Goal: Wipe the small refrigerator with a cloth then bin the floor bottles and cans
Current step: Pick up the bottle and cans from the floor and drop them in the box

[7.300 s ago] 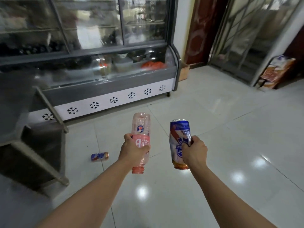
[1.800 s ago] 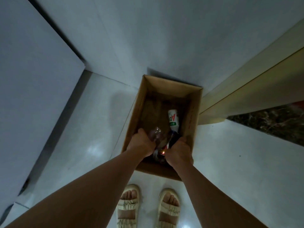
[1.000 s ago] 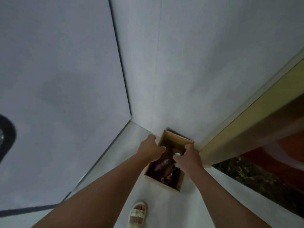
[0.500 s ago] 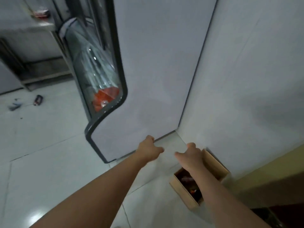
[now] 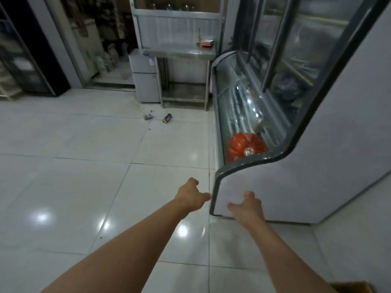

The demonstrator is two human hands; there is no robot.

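A white tiled floor [image 5: 84,166] stretches ahead of a person standing beside a tall glass-fronted display cooler [image 5: 296,127], its curved lower case holding an orange bag [image 5: 245,148]. At the far end, a small refrigerator [image 5: 145,81] stands upright against a steel desk [image 5: 184,53] that carries a red box. Both bare arms reach forward, each grip loosely apart and carrying nothing: the left hand [image 5: 190,196] hangs over the tiles, the right hand [image 5: 247,207] in front of the cooler's white side panel. A cardboard box corner [image 5: 355,287] shows at the bottom right edge. Far across the floor, near the desk's legs, a can [image 5: 167,118] lies on its side, long axis running toward the desk and slightly right; just left of it lies a crumpled bottle [image 5: 148,116], its direction too small to tell.
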